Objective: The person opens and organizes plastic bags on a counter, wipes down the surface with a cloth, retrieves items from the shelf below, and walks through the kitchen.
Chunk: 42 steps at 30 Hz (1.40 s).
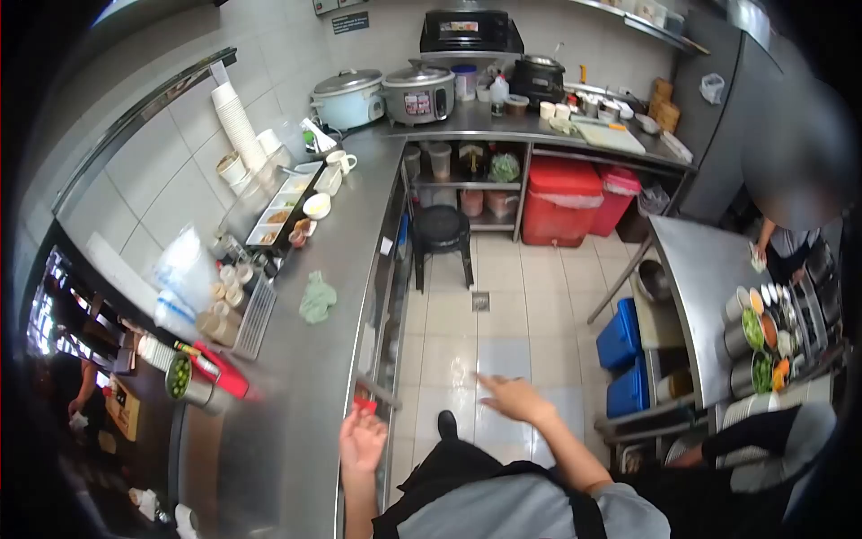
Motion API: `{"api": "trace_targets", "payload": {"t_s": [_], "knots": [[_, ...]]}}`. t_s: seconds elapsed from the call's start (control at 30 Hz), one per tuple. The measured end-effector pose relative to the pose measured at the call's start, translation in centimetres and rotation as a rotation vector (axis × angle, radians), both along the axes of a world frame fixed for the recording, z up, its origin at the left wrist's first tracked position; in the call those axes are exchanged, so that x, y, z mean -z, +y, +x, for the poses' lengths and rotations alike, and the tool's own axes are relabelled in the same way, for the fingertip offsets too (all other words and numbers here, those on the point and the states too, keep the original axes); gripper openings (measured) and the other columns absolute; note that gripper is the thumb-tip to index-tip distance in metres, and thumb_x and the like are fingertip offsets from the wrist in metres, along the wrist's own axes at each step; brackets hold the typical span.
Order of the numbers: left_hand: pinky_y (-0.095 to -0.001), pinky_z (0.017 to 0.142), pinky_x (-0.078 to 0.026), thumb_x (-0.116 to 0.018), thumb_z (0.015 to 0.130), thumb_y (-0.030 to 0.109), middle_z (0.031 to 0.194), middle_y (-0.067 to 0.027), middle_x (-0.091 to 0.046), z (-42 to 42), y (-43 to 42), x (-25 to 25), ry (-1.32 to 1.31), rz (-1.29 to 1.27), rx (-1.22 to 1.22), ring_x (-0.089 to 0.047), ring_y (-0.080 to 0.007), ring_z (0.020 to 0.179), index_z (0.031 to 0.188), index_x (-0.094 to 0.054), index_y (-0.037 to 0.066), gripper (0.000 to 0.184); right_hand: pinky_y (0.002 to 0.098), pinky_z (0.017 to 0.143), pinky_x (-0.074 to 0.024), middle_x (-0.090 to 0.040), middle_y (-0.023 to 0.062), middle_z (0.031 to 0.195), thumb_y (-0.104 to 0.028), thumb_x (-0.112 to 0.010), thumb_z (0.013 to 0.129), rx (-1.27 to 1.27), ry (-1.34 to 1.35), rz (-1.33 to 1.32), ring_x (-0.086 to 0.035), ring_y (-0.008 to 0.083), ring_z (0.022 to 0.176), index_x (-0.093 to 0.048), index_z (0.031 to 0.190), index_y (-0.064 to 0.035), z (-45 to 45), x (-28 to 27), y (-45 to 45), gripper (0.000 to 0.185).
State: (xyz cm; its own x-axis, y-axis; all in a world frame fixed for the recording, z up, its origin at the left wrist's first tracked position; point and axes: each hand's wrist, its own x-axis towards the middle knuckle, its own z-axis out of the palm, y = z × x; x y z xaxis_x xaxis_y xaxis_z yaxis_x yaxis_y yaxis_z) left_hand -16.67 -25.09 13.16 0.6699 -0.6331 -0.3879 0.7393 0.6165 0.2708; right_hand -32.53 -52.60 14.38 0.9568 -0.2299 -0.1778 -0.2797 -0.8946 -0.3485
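My left hand (364, 442) is raised beside the edge of the steel counter (296, 395), palm up with curled fingers. At its fingertips is a small flat red thing (365, 404), which the hand appears to pinch; its kind is too small to make out. My right hand (516, 398) is over the tiled floor with fingers stretched out, holding nothing. On the counter ahead of my left hand lies a crumpled green cloth (317, 298).
Sauce bottles (229, 301), a red holder (224, 373) and a topping tray (285, 202) line the left counter. A black stool (441, 235) and red bin (558, 202) stand ahead. At right, a co-worker's hand (760, 260) is near a steel table (691, 278); another person sits close.
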Motion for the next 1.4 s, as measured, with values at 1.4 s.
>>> {"api": "trace_targets", "payload": {"t_s": [1.4], "knots": [[-0.0539,0.1,-0.025,-0.071,0.064,0.019,0.126,-0.0214,-0.036,64.5,-64.3,8.8,-1.694,1.995,0.271,-0.033,-0.0384,0.118,0.131,-0.034,0.003,0.078,0.0541,0.1,-0.0283,-0.011,0.0145,0.146,-0.03,-0.065,0.077,0.017,0.051,0.104,-0.017,0.038,0.132,-0.014,0.141,-0.0204,84.6,23.7,-73.3,0.082]]}}
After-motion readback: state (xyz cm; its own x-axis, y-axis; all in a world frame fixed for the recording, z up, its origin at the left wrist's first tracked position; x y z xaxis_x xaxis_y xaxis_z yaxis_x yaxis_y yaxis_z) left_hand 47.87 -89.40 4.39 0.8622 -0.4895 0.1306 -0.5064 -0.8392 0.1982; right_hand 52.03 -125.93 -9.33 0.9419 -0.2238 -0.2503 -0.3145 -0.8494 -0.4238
